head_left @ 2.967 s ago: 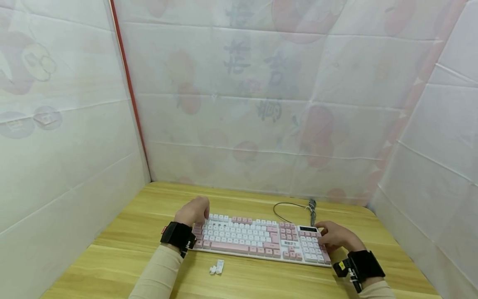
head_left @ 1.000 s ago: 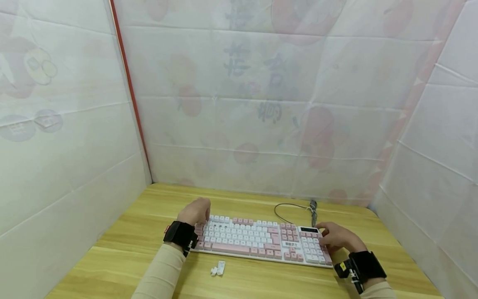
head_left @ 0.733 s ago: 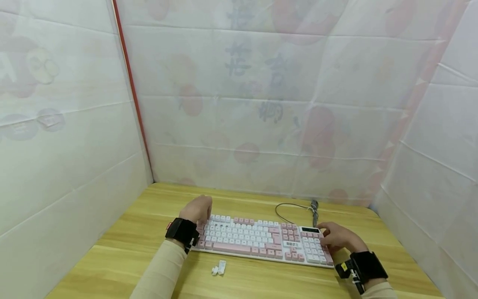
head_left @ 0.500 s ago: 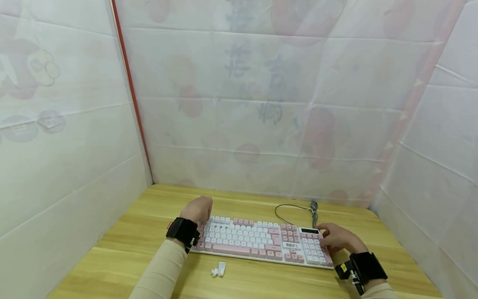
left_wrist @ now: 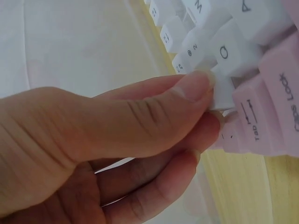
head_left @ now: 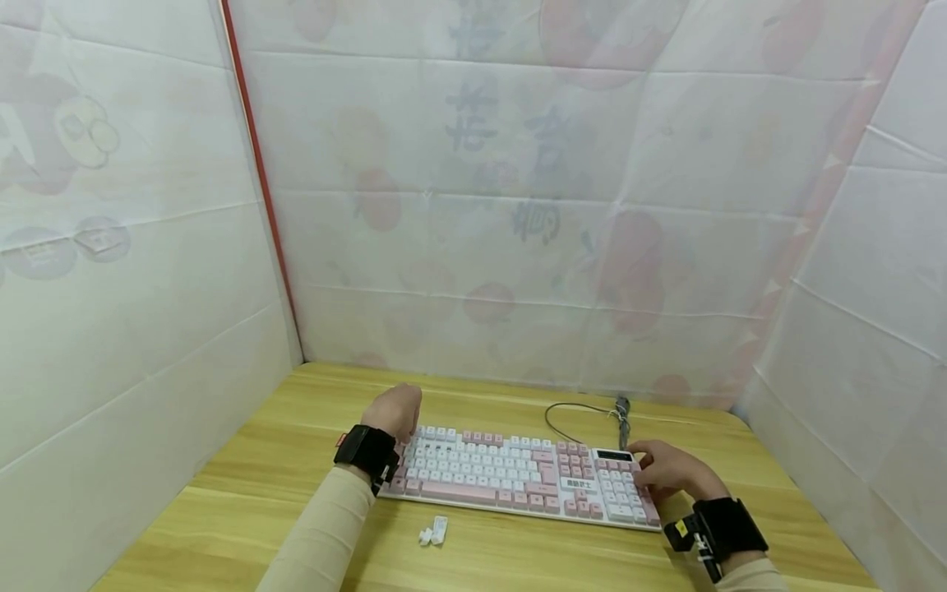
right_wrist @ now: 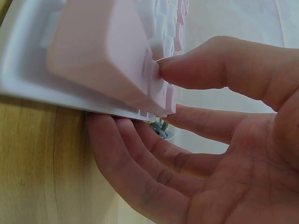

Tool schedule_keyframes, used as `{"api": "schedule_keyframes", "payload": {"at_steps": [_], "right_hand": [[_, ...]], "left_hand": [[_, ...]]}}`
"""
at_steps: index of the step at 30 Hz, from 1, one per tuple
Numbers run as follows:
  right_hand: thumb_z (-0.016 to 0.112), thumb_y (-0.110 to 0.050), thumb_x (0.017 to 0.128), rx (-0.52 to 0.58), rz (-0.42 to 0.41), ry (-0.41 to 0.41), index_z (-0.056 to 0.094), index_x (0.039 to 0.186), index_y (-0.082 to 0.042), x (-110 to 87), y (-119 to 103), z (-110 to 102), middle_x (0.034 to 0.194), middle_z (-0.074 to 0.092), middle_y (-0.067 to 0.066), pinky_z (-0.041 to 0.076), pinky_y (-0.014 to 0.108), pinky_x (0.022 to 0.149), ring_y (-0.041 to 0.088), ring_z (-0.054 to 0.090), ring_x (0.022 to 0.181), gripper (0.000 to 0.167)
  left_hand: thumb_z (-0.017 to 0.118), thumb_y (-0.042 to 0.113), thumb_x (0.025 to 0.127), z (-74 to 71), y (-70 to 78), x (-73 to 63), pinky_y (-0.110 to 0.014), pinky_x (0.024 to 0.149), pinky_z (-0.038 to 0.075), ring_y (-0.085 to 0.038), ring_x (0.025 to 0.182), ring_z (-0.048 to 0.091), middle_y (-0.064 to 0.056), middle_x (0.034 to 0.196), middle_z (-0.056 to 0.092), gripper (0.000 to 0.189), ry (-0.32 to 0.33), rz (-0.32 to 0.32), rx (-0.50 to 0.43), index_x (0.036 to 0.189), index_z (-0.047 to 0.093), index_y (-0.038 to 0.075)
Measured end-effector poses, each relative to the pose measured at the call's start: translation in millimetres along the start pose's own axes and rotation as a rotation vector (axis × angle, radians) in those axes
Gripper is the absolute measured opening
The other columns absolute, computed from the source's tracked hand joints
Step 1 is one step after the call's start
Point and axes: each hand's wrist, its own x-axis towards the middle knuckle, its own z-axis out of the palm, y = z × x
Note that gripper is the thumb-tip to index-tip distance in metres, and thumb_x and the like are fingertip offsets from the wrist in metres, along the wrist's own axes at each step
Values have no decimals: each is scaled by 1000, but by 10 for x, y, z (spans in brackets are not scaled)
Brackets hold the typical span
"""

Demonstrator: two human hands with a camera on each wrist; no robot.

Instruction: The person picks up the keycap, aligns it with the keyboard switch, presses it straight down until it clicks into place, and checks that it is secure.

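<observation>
A pink and white keyboard (head_left: pixel 473 473) lies flat on the table. My left hand (head_left: pixel 392 411) is at its far left corner. In the left wrist view, the thumb and forefinger pinch a white keycap (left_wrist: pixel 224 88) in the number row, beside the pink Tab key (left_wrist: pixel 250 112); its face is partly covered by the thumb. At the keyboard's right end, my right hand (head_left: pixel 669 469) grips the edge. In the right wrist view its thumb (right_wrist: pixel 187 72) rests against the pink keys, while several fingers (right_wrist: pixel 112 144) lie along and under the side of the case.
Several small loose white pieces (head_left: pixel 439 530) lie in front of the keyboard on the wooden table (head_left: pixel 562 563). Behind it a grey cable (head_left: pixel 622 423) is bundled with a loop to its left. Pale printed sheets (head_left: pixel 510 205) wall in the back and both sides.
My left hand and wrist have shifted slightly away from me and to the right, still at the same corner. The right hand keeps its place on the keyboard's right edge.
</observation>
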Motion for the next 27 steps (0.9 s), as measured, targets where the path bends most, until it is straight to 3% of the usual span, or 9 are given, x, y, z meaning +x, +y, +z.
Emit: {"api": "schedule_keyframes", "payload": {"at_steps": [12,20,27], "right_hand": [[67,-1,90,8,20,-2,36,148,17,19,-18,0,118,61,28,56,43,75,27,64,93,69],[68,-1,87,-7,-12,1,36,147,20,26,1,-14,117,61,30,56,42,75,28,62,92,70],[68,0,86,1,-12,-1,36,147,20,26,7,-21,115,61,30,57,43,74,27,62,91,71]], "left_hand": [[79,-13,77,-4,-8,25,-30,54,33,-15,57,37,2,53,47,31,23,13,1,55,66,5],[84,-11,75,-17,9,68,-30,56,40,-17,62,47,-3,65,61,30,4,-41,-8,59,66,7],[86,-10,73,-8,7,79,-29,57,46,-18,62,55,-2,64,65,29,-15,-77,-44,61,66,7]]}}
